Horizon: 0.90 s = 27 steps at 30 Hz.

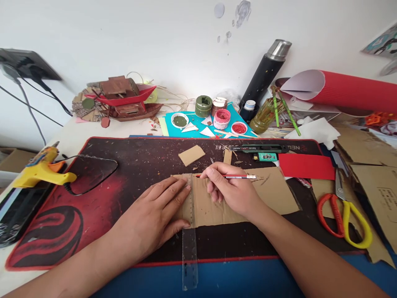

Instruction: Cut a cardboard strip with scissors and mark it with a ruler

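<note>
A piece of brown cardboard (273,194) lies on the dark mat in front of me. Across its left part runs a clear plastic ruler (190,252), its near end sticking out past the cardboard and the mat's edge. My left hand (161,207) lies flat with fingers stretched, pressing on the ruler and the cardboard. My right hand (226,186) pinches a pencil (240,176), whose tip is by the ruler's right edge near the cardboard's far side. Beyond the hands rests a small cardboard rectangle (192,155).
A utility knife (259,148), a lighter (265,157) and red paper (305,166) lie at the mat's back right. Scissors (343,215) are at right, a yellow glue gun (46,169) at left. Paint jars (204,106), a thermos (263,74) and model boats (124,97) stand behind.
</note>
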{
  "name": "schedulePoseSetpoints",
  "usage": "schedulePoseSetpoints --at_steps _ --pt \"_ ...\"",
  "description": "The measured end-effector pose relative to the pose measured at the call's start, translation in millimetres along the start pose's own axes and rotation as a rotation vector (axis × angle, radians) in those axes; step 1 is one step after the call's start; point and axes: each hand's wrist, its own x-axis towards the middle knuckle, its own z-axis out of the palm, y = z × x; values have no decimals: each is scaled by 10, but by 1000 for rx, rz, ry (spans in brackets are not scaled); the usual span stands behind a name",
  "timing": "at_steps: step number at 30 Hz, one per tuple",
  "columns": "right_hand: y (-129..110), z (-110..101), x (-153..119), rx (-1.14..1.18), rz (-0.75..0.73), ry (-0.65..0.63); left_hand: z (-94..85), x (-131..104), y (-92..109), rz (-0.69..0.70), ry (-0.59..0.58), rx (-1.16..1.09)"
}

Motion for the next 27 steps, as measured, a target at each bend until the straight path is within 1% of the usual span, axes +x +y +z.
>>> schedulePoseSetpoints --at_steps 8,15,27 --pt "3 3 3 10 2 -3 -17 5 -4 20 -1 16" --pt "5 5 6 3 -2 -2 -18 12 2 9 -5 5" --pt "-7 12 -2 6 8 -11 -47 23 8 8 22 -68"
